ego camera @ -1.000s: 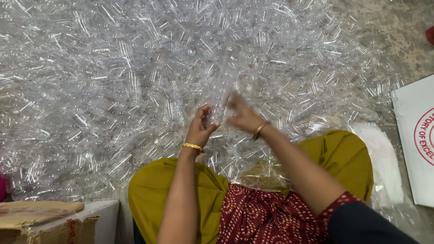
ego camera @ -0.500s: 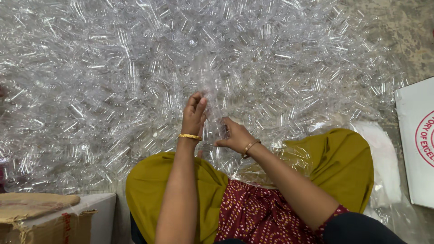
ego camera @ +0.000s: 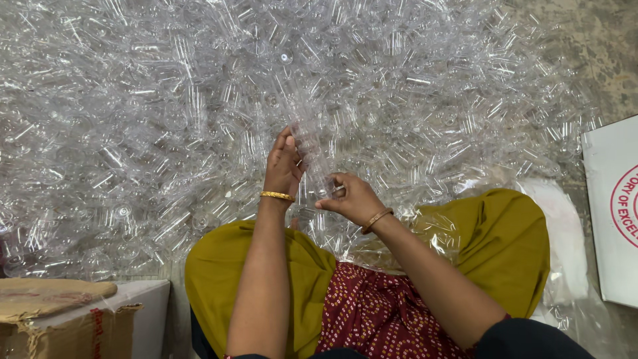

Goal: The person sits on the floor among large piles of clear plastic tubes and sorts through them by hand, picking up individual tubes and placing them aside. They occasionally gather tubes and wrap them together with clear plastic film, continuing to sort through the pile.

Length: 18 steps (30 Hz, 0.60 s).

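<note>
Here, in the head view, the left hand (ego camera: pixel 284 166) and the right hand (ego camera: pixel 352 198) are raised together over a wide heap of clear plastic pieces (ego camera: pixel 199 113) that covers the floor ahead. Between them stands a tall, slightly tilted stack of clear plastic cups (ego camera: pixel 312 156). The left hand, with a gold bangle (ego camera: pixel 277 196) at the wrist, is closed around the stack's upper part, fingers curled against it. The right hand, wearing a thin gold bracelet (ego camera: pixel 376 218), pinches the stack's lower end. Below the hands lie the person's mustard-yellow trouser legs (ego camera: pixel 505 246) and a dark red patterned garment (ego camera: pixel 372 312). A brown cardboard box (ego camera: pixel 60 319) sits at the lower left, and a white printed board (ego camera: pixel 611 213) lies at the right edge.
</note>
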### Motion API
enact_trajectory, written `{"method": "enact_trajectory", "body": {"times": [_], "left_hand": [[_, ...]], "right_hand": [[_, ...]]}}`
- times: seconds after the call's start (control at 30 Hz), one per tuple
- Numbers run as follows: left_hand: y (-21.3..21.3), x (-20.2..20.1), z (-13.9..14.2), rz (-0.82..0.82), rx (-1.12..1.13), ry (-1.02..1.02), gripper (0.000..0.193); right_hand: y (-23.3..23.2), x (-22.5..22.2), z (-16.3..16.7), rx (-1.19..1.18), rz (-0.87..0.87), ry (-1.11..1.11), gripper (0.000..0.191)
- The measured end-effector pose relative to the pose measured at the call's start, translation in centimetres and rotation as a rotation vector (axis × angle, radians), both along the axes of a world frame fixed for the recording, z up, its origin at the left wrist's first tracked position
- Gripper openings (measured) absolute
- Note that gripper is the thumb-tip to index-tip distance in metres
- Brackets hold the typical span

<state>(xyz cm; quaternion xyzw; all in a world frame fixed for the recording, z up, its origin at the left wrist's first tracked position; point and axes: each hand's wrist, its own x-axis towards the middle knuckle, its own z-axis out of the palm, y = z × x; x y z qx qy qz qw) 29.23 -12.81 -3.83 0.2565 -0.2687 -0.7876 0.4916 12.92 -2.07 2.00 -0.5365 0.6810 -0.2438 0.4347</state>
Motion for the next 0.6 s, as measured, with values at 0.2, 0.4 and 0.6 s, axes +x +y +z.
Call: {"method": "enact_trajectory", "body": {"times": [0.2, 0.4, 0.6], "left_hand": [[-0.2, -0.1, 0.4, 0.0, 0.03, 0.023, 0.05], [0.2, 0.1, 1.6, -0.032, -0.061, 0.004, 0.045], [0.2, 0.3, 1.3, -0.047, -0.036, -0.035, 0.042]], "right_hand": [[0.1, 0.1, -0.1, -0.065, -0.015, 0.009, 0.084], [0.3, 0.3, 0.1, -0.067, -0.033, -0.004, 0.083], [0.4, 0.3, 0.2, -0.07, -0.012, -0.024, 0.078]]}}
